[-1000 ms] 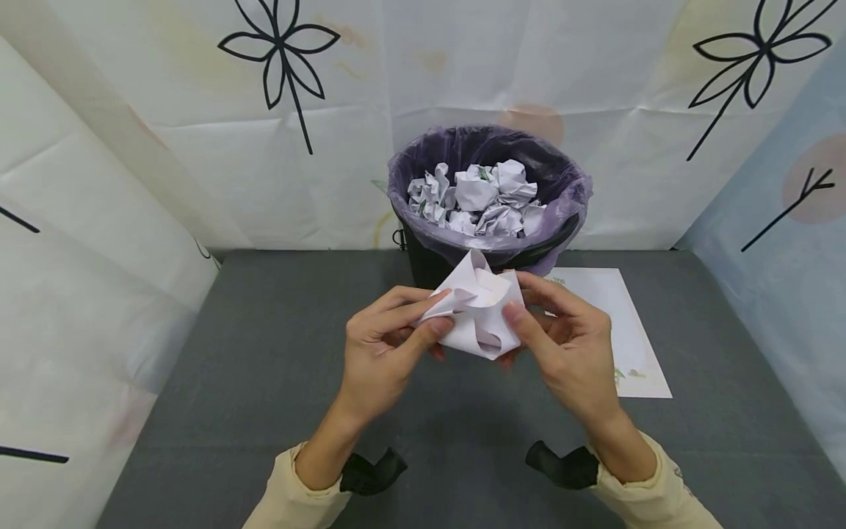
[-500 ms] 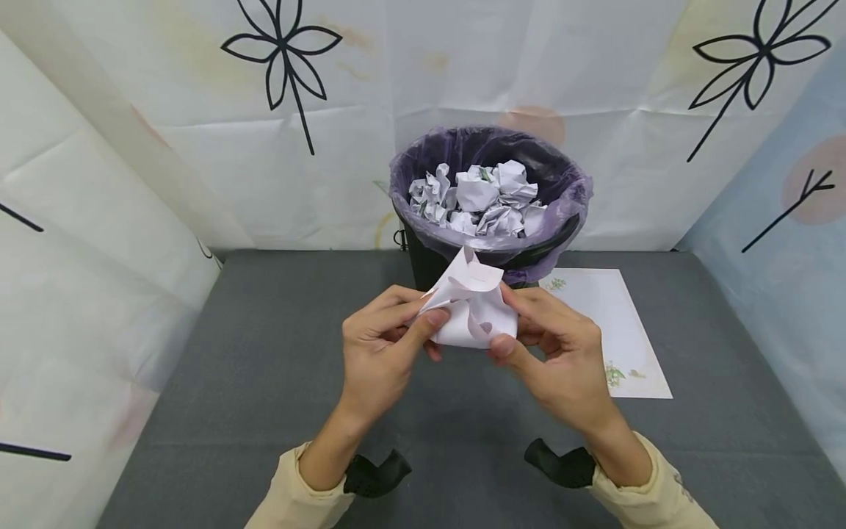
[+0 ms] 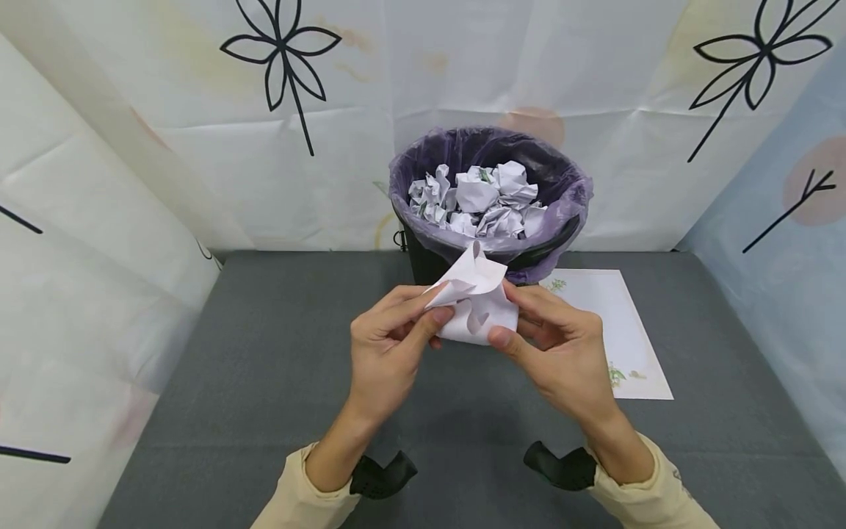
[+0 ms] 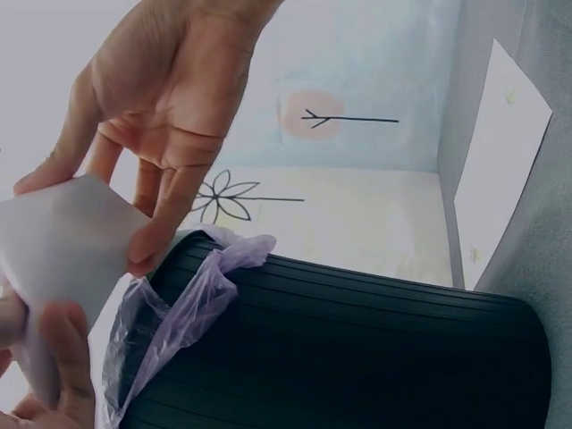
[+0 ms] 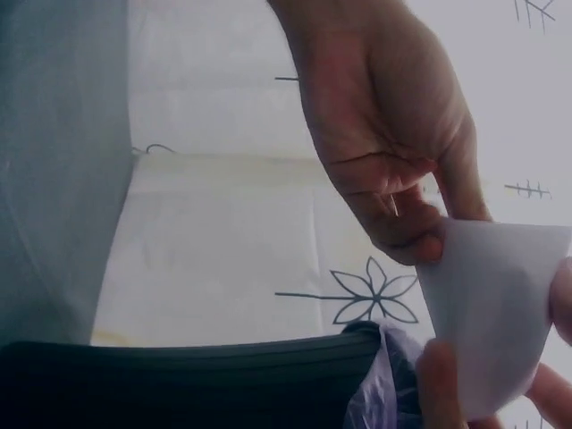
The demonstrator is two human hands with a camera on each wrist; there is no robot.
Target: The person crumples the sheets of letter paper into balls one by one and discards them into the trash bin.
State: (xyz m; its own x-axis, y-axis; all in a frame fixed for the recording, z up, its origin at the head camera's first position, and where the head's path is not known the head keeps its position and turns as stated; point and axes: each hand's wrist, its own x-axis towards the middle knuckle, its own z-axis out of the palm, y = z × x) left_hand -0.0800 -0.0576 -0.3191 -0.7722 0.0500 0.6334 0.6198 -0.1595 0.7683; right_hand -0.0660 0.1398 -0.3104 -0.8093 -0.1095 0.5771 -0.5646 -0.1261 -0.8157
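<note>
A piece of white paper, folded over with loose curling flaps, is held up between both hands in front of the bin. My left hand [image 3: 383,353] pinches its left side between thumb and fingers. The right hand [image 3: 562,345] grips its right edge, thumb low on the near face and fingers behind. In the left wrist view the paper [image 4: 71,232] shows a smooth outer face, with the right hand [image 4: 170,98] above it. The right wrist view shows the same folded paper [image 5: 492,304] with the left hand [image 5: 384,116] above.
Behind the hands stands a black bin [image 3: 426,261] with a purple liner bag [image 3: 568,220], holding several crumpled paper balls [image 3: 476,191]. A flat printed sheet [image 3: 634,330] lies right of it on the dark grey table [image 3: 264,382]. Patterned cloth walls [image 3: 165,169] enclose the table.
The right hand has shifted its grip slightly left and folded the paper's right side narrower and flatter. The left hand keeps its hold. Bin and sheet have not moved.
</note>
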